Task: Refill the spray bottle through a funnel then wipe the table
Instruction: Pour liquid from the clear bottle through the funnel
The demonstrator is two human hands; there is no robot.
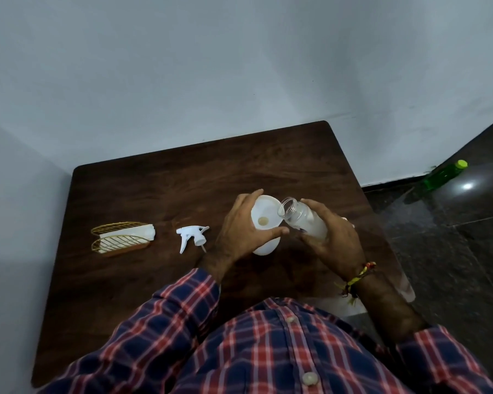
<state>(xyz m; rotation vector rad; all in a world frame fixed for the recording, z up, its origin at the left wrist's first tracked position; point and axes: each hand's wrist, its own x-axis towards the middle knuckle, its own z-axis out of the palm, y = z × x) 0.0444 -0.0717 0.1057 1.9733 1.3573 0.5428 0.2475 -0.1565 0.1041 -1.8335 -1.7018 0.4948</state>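
Observation:
A white funnel [264, 216] sits in the neck of a white spray bottle [265, 247] standing on the brown wooden table [160, 189]. My left hand [239, 231] curls around the funnel's rim and holds it. My right hand [330, 237] grips a clear uncapped refill bottle [302, 220], tilted with its open mouth at the funnel's right edge. The white trigger spray head [192, 237] lies on the table to the left of my left hand. A gold wire holder with white napkins [123, 237] stands further left.
The table stands in a corner against grey walls [239, 81]. On the dark tiled floor at the right lies a green bottle with a yellow-green cap [444, 174]. My checked shirt fills the lower frame.

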